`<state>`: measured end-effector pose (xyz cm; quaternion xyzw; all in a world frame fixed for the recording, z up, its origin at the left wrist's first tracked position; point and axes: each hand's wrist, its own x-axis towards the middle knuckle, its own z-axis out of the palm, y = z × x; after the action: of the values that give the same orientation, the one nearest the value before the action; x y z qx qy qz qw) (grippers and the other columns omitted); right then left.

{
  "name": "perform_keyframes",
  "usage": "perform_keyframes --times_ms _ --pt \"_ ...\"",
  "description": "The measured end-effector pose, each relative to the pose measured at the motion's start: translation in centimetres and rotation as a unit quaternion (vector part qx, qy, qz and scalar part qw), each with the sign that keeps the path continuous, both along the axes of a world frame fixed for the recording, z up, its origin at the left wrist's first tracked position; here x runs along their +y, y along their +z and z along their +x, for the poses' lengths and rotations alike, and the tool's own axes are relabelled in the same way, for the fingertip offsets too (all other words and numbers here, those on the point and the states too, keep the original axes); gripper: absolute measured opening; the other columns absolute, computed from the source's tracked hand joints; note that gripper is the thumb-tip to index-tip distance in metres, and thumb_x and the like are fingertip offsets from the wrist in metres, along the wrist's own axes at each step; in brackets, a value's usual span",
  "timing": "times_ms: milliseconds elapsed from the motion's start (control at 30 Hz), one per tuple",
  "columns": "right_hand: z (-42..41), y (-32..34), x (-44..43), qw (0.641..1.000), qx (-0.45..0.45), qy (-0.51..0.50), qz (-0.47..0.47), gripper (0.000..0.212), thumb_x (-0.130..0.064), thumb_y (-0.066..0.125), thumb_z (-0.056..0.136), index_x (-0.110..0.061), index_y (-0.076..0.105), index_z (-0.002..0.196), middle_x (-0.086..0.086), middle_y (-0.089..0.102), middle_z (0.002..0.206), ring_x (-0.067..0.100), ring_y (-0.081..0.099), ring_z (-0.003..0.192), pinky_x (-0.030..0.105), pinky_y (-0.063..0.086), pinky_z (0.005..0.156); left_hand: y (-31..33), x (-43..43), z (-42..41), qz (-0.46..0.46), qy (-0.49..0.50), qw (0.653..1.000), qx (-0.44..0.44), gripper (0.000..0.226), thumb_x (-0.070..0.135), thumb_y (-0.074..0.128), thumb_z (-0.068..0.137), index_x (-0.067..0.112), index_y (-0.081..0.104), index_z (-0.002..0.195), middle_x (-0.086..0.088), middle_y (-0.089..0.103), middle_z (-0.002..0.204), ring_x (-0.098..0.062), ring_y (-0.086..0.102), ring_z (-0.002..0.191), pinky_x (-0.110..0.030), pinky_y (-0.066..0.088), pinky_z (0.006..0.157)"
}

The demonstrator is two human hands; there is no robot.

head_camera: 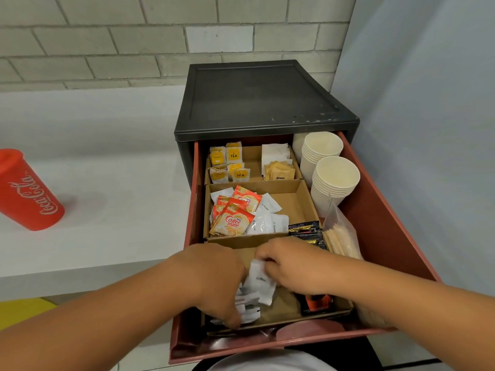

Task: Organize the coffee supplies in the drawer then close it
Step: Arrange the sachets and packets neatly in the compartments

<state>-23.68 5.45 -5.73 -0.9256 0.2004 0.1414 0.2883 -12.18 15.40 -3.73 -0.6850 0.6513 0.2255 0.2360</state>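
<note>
Through the head camera I see my left hand (214, 277) and right hand (292, 266), both bare, on forearms that are uncovered along their whole visible length. At the bottom edge sits a rounded patch of plain white cloth (270, 364), apparently my shirt front.

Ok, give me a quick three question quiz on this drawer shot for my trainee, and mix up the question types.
1. True or false: the drawer is pushed shut.
2. Which section of it holds the Coffee-mate sachets? A) back, with the tea bags; B) middle; C) front.
3. What are the left hand and right hand gripping?

Key:
1. False, it stands open.
2. B.
3. White coffee sachets, in the front section.
</note>
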Motion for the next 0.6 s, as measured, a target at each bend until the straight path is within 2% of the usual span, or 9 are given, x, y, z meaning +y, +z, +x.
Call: perform_keyframes --times_ms 67,133,167,233,300,367,433,533,600 --pt "-0.2 0.2 -0.1 0.995 -0.015 0.018 -0.094 0.02 -0.007 0.041 0.093 -0.017 0.037 0.076 0.005 0.046 0.079 0.022 0.045 0.075 0.032 0.034 0.062 0.1 0.0 0.0 0.008 0.015 1.0 0.007 0.041 0.053 0.066 0.074 0.016 0.063 0.093 0.003 0.056 0.077 -0.013 0.051 0.066 -0.027 0.043 0.057" --pt "-0.1 0.3 0.1 0.986 -0.037 0.019 -0.16 0.009 -0.008 0.041 0.093 -0.017 0.042 0.094 0.007 0.046 0.085 0.024 0.044 0.077 0.032 0.033 0.063 0.3 -0.1 0.0 0.009 0.032 0.999 0.017 0.038 0.049 0.069 0.074 0.016 0.062 0.091 0.004 0.055 0.076 -0.012 0.051 0.066 -0.027 0.046 0.061" --pt "0.0 0.1 0.3 0.982 -0.05 0.016 -0.183 0.012 -0.009 0.041 0.093 -0.015 0.044 0.104 0.009 0.05 0.09 0.027 0.047 0.079 0.033 0.033 0.063 0.3 -0.1 0.0 0.008 0.039 0.999 0.02 0.037 0.048 0.07 0.073 0.017 0.061 0.091 0.004 0.055 0.077 -0.012 0.051 0.067 -0.028 0.048 0.064" --pt "0.6 -0.6 0.7 0.978 -0.069 0.011 -0.196 0.018 -0.008 0.042 0.093 -0.011 0.046 0.11 0.013 0.056 0.102 0.032 0.055 0.089 0.032 0.033 0.063 0.4 0.0 -0.3 0.005 0.048 0.999 0.017 0.037 0.046 0.072 0.073 0.017 0.059 0.091 0.004 0.056 0.078 -0.012 0.052 0.068 -0.027 0.049 0.066" --pt "1.1 -1.3 1.0 0.985 -0.071 0.01 -0.155 0.017 -0.006 0.046 0.09 -0.01 0.052 0.105 0.014 0.059 0.105 0.031 0.057 0.095 0.03 0.036 0.064 0.6 0.1 -0.6 -0.004 0.049 0.999 0.0 0.041 0.046 0.073 0.073 0.015 0.062 0.097 0.004 0.056 0.081 -0.013 0.053 0.071 -0.026 0.047 0.065" --pt "1.6 -1.7 1.2 0.997 -0.05 0.015 -0.064 0.017 -0.005 0.05 0.088 -0.01 0.057 0.103 0.013 0.062 0.105 0.03 0.058 0.097 0.033 0.047 0.072 0.8 0.3 -0.8 -0.01 0.056 0.998 -0.015 0.045 0.046 0.073 0.073 0.014 0.061 0.103 0.004 0.054 0.084 -0.013 0.052 0.075 -0.025 0.046 0.068" --pt "1.7 -1.2 1.4 1.0 -0.01 0.019 0.004 0.026 -0.009 0.052 0.091 -0.015 0.059 0.115 0.01 0.063 0.113 0.028 0.059 0.103 0.037 0.052 0.083 1.3 0.4 -0.9 -0.015 0.07 0.997 -0.026 0.043 0.045 0.074 0.073 0.014 0.061 0.1 0.004 0.051 0.083 -0.012 0.05 0.074 -0.023 0.043 0.068" --pt "1.5 -0.3 1.0 0.995 0.076 0.055 0.044 0.052 0.005 0.047 0.088 -0.019 0.048 0.134 0.011 0.057 0.127 0.028 0.057 0.111 0.036 0.05 0.088 2.1 0.4 -0.7 -0.039 0.076 0.996 -0.038 0.04 0.045 0.077 0.069 0.018 0.055 0.089 0.005 0.047 0.076 -0.011 0.045 0.066 -0.021 0.039 0.058" --pt "1.1 0.0 0.7 0.989 0.108 0.064 0.082 0.068 0.013 0.046 0.086 -0.025 0.038 0.142 0.009 0.049 0.138 0.025 0.055 0.113 0.034 0.05 0.086 2.3 0.3 -0.3 -0.049 0.078 0.995 -0.028 0.049 0.043 0.08 0.066 0.02 0.052 0.098 0.004 0.051 0.087 -0.012 0.046 0.073 -0.023 0.039 0.062"
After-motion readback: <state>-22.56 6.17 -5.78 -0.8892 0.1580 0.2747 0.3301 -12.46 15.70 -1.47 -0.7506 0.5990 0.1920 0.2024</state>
